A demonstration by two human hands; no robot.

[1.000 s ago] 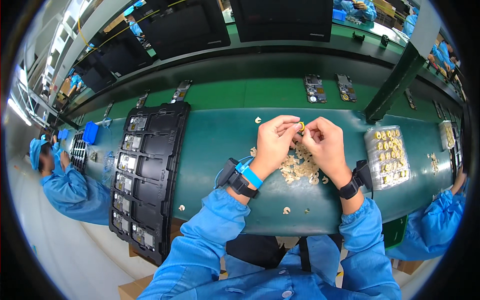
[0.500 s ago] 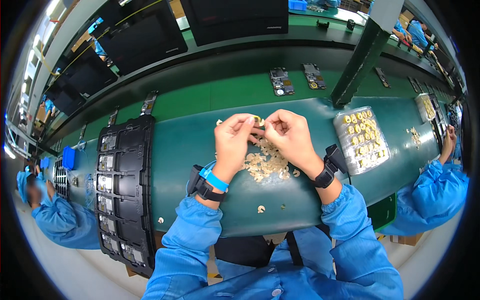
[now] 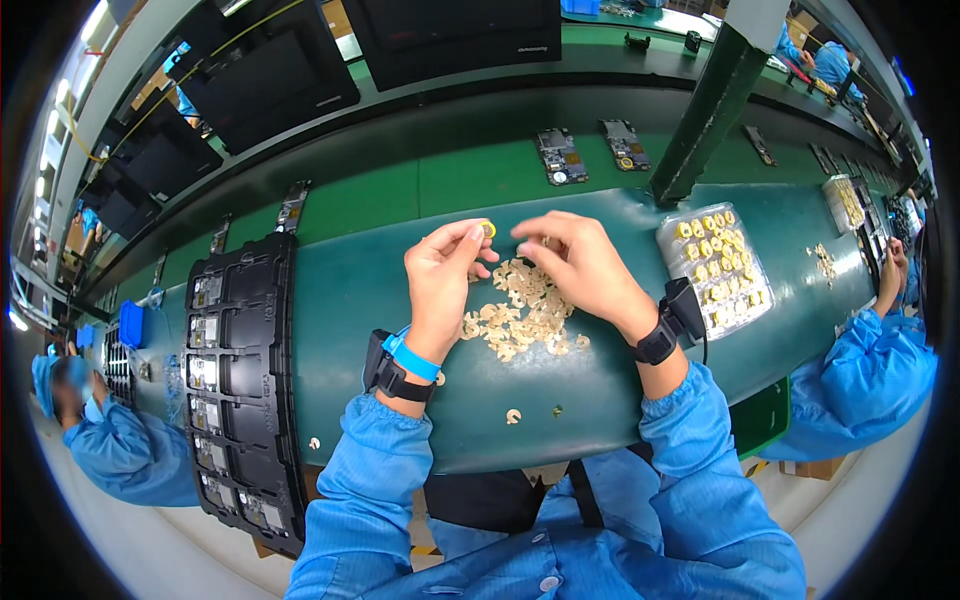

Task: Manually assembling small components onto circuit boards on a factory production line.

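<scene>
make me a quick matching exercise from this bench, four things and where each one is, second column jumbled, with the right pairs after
Things
1. yellow-rimmed round part
2. loose pale pieces
3. clear tray
4. black tray

Places
A. to the right of the right hand
B. to the left of the left hand, with circuit boards in it
C. heaped on the green tabletop between the two forearms
D. pinched in the left hand

Pairs: 1-D, 2-C, 3-A, 4-B
</scene>
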